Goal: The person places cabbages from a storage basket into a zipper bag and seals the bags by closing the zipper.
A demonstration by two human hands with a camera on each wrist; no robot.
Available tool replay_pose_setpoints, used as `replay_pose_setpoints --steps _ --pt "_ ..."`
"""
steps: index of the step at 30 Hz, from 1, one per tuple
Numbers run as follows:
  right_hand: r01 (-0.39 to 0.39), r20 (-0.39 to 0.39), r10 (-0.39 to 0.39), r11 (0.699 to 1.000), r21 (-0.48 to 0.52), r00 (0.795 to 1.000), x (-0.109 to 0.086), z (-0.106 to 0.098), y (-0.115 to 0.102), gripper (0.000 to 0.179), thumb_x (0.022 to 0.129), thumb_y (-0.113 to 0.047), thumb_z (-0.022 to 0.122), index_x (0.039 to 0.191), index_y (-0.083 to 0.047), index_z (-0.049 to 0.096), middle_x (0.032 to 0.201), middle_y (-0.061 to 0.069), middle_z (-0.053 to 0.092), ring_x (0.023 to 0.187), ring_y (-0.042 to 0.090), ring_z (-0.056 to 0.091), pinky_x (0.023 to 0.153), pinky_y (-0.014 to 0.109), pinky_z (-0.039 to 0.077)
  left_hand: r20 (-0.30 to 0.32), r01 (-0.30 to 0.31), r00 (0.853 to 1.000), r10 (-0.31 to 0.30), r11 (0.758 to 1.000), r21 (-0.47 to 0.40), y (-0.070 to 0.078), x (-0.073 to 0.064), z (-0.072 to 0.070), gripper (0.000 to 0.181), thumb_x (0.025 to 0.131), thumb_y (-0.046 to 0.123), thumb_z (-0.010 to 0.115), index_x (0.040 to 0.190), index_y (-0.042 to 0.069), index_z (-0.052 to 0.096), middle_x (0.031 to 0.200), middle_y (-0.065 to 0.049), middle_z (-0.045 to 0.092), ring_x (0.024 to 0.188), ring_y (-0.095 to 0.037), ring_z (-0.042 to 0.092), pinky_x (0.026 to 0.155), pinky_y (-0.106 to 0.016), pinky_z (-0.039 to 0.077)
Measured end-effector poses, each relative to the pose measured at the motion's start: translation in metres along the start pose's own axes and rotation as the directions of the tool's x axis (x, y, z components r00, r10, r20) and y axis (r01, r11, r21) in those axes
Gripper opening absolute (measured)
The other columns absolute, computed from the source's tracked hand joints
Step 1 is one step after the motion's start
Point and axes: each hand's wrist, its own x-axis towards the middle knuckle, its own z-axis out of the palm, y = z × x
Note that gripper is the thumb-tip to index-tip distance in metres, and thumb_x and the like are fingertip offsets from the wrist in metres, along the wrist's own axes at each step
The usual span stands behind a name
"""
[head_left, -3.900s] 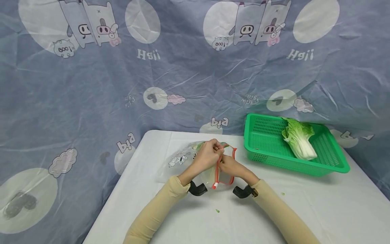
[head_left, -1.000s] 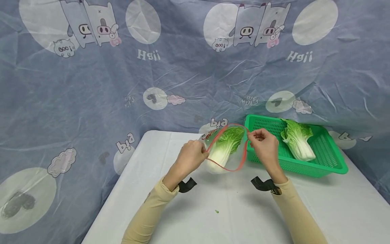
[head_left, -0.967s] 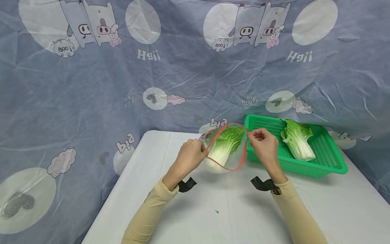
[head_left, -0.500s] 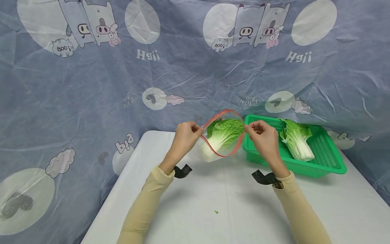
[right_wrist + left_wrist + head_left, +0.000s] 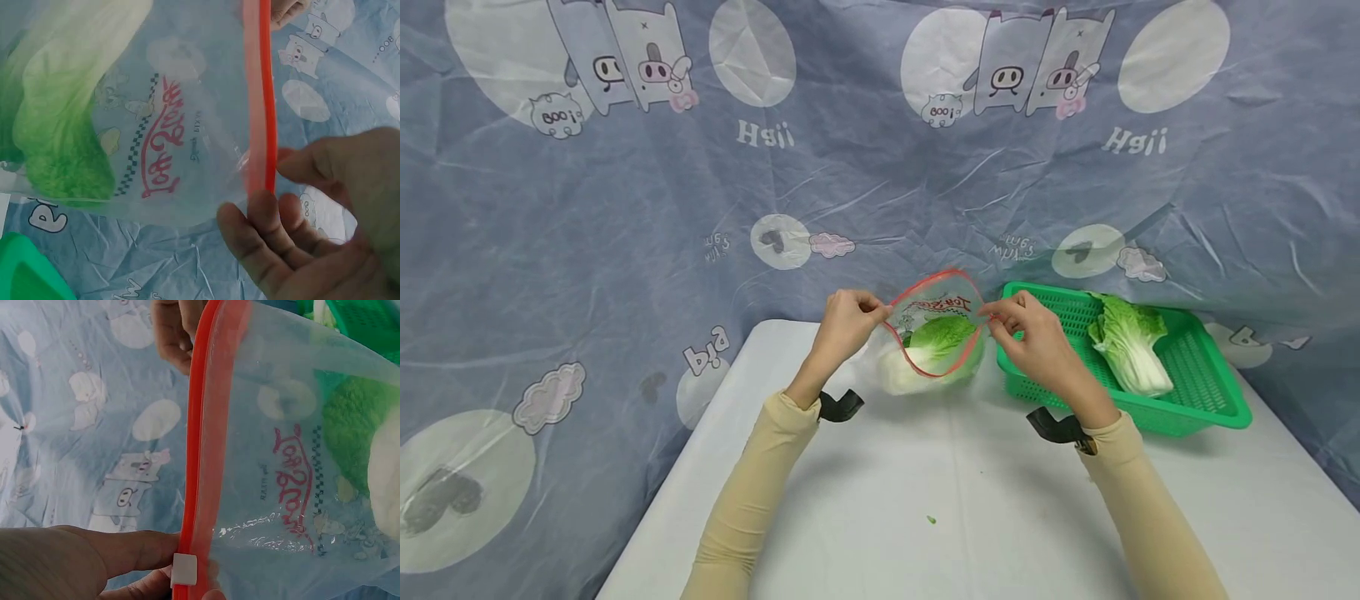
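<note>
A clear zip bag [image 5: 936, 298] with a red zip edge and red lettering hangs between my two hands, its mouth spread apart in the head view. Inside lies a napa cabbage [image 5: 942, 337], its white base to the left and green leaves to the right. My left hand [image 5: 848, 323] pinches the left end of the zip edge, close to a white slider [image 5: 184, 570] in the left wrist view. At the opposite end, my right hand [image 5: 1028, 335] pinches the red edge between thumb and fingers, as the right wrist view [image 5: 312, 212] confirms.
To the right stands a green perforated basket [image 5: 1198, 358] with another napa cabbage [image 5: 1131, 346] in it. A small leaf scrap [image 5: 931, 519] lies on the white table [image 5: 880, 500]. A patterned blue-grey curtain [image 5: 850, 167] rises behind the table.
The hands have parted from close together, spreading the bag's mouth. Both rose with the bag; in the last half second the left shifted slightly left and the bag's mouth tipped, showing its lettering.
</note>
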Motion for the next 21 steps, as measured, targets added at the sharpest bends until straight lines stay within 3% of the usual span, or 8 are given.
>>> replay_pose_setpoints --steps 5,9,14,21 --pt "0.036 0.073 -0.034 0.999 -0.028 0.997 0.0 -0.001 0.008 0.019 0.093 -0.003 0.058 0.094 -0.016 0.071 0.094 0.008 0.049 0.075 0.016 0.048 0.067 0.034 0.041 -0.008 0.023 1.0 -0.023 1.0 0.002 -0.002 0.005 -0.001 0.016 0.089 0.023 0.069 0.082 0.009 0.074 0.08 -0.007 0.071 0.06 -0.016 0.05 0.054 -0.027 0.038" --pt "0.015 0.065 -0.014 1.0 -0.012 0.998 0.001 0.001 0.013 0.017 0.09 -0.001 0.057 0.084 -0.013 0.067 0.095 0.008 0.049 0.077 0.017 0.051 0.071 0.038 0.05 -0.033 0.045 0.998 -0.044 0.999 0.007 -0.002 0.008 -0.006 0.017 0.089 0.022 0.068 0.083 0.007 0.074 0.08 -0.006 0.071 0.064 -0.018 0.054 0.057 -0.028 0.041" --pt "-0.114 0.053 0.112 0.992 0.05 0.992 0.003 0.008 0.016 0.013 0.095 -0.009 0.055 0.094 -0.009 0.067 0.094 0.007 0.049 0.085 0.017 0.052 0.078 0.04 0.056 -0.104 0.054 0.993 -0.051 0.998 0.02 -0.006 0.01 -0.016 0.016 0.089 0.02 0.067 0.082 0.007 0.073 0.077 -0.006 0.069 0.065 -0.019 0.057 0.059 -0.03 0.044" --pt "-0.221 0.092 0.211 0.969 0.11 0.973 0.016 0.031 0.015 0.032 0.099 -0.031 0.054 0.11 -0.004 0.067 0.099 0.01 0.052 0.091 0.022 0.052 0.084 0.043 0.054 -0.186 0.06 0.982 -0.043 0.994 0.088 -0.011 0.003 -0.028 0.016 0.091 0.019 0.066 0.08 0.007 0.069 0.072 -0.008 0.067 0.058 -0.02 0.056 0.054 -0.03 0.043"
